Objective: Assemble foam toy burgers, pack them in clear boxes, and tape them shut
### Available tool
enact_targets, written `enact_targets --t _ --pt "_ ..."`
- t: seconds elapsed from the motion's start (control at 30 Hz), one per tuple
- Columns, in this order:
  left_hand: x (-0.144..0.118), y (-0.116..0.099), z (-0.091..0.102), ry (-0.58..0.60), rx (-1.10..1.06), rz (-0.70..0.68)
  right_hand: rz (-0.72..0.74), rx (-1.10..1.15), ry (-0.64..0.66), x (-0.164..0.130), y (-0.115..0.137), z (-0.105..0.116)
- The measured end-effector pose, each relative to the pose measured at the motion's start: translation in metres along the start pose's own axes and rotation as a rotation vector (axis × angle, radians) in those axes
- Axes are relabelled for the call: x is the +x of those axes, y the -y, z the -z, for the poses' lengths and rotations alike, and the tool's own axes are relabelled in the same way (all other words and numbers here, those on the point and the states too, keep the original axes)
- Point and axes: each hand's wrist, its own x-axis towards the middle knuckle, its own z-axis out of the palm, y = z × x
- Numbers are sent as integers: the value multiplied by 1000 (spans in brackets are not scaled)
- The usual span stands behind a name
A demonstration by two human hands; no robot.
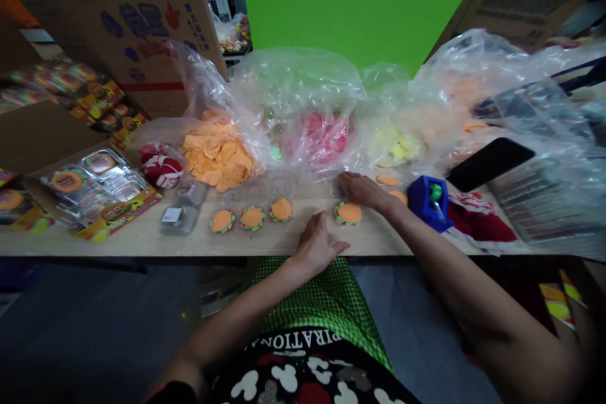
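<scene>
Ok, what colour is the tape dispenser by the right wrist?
Blue, with a green roll inside; tape dispenser, head view.

You are seated at a packing bench in a small toy-assembly workshop. The wooden table carries clear plastic bags along its far edge, each holding loose foam parts sorted by colour: orange discs at left, red pieces in the middle, yellow pieces to the right. Near you, a row of assembled toy burgers lies on the bare wood. At left, printed blister cards with clear shells wait in a stack, and finished packs fill a cardboard carton. A larger printed carton stands at far left, with a green backdrop behind the bench
</scene>
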Motion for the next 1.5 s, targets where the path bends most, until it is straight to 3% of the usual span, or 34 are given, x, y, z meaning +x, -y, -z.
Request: enact_targets --t 0.1,0.23,0.43,0.6,0.77,0.87,0.93,1.03,1.1,1.17,1.23,1.33,1.5 --pt "23 2 -28 -24 59 -26 -9 -18 -23 8 1 0" --pt "35 8 -38 -42 -6 -14 -58 -27 -85 1 3 7" --pt "36 17 -25 -82 -101 133 -26 9 -161 -45 20 15" --pt "37 20 -9 -92 -109 142 134 149 -289 -99 35 -19" --pt "43 21 -8 34 -86 -53 57 429 -392 -123 52 -71" --pt "45 18 -16 24 -254 -129 -33 685 -529 -123 62 -81" --pt "44 14 -19 -52 -377 -93 -62 839 -580 -122 65 -77" --pt "39 8 -15 -117 -607 74 -106 1083 -614 -118 66 -64" --pt "34 3 -7 -128 -763 165 -211 1296 -653 -112 64 -56" --pt "28 -5 2 -84 -856 175 -342 1459 -614 -104 61 -51" --pt "22 -11 10 -15 -908 148 -391 1486 -478 -97 60 -46" --pt "13 -17 18 -11 -957 139 -300 1393 -291 -92 63 -34" --pt "-1 -17 25 -75 -945 133 -111 1181 -231 -90 76 -18"
